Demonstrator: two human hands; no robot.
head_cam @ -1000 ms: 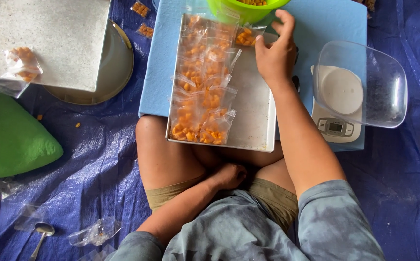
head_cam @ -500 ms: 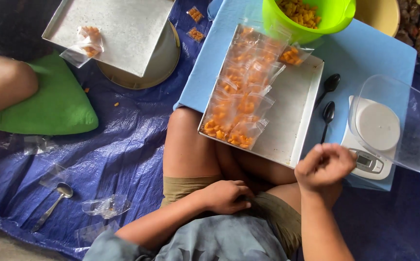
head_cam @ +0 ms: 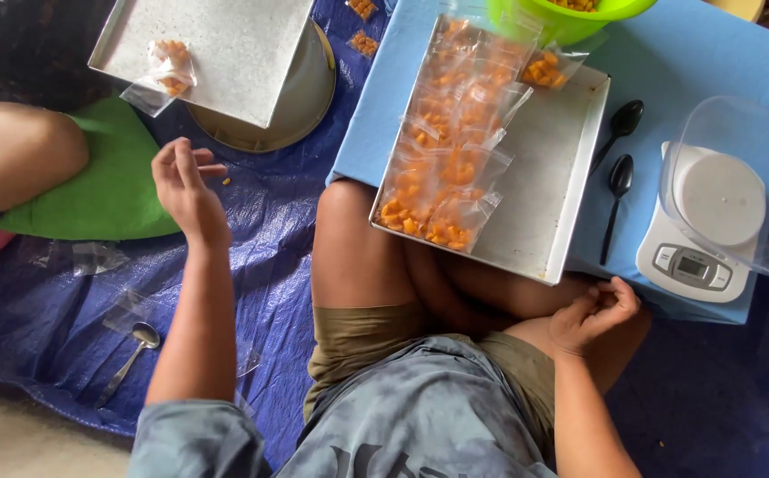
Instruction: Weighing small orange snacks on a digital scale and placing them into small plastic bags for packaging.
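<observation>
1. Left hand (head_cam: 185, 186) out over the blue tarp (head_cam: 260, 239), fingers loosely open, holding nothing
2. Tiny orange crumb (head_cam: 227, 181) on the tarp just off its fingertips, not touching
3. Green cushion (head_cam: 105, 190) right beside that hand, someone else's knee (head_cam: 17, 155) resting on it
4. Steel tray (head_cam: 203, 49) further up with one snack bag (head_cam: 167, 71) lying on it
5. Right hand (head_cam: 597, 314) curled shut near the knee, can't tell if anything's inside
6. Just above it, the scale (head_cam: 699, 248) with a clear bowl (head_cam: 743, 190) on top
7. Two black spoons (head_cam: 619, 177) on the blue board (head_cam: 694, 71) between scale and baking tray (head_cam: 544, 195)
8. Baking tray loaded with filled bags (head_cam: 446, 159) along its left side, green bowl (head_cam: 566, 13) at the top edge
9. Metal spoon (head_cam: 136, 345) lower left on the tarp, well apart from both hands
</observation>
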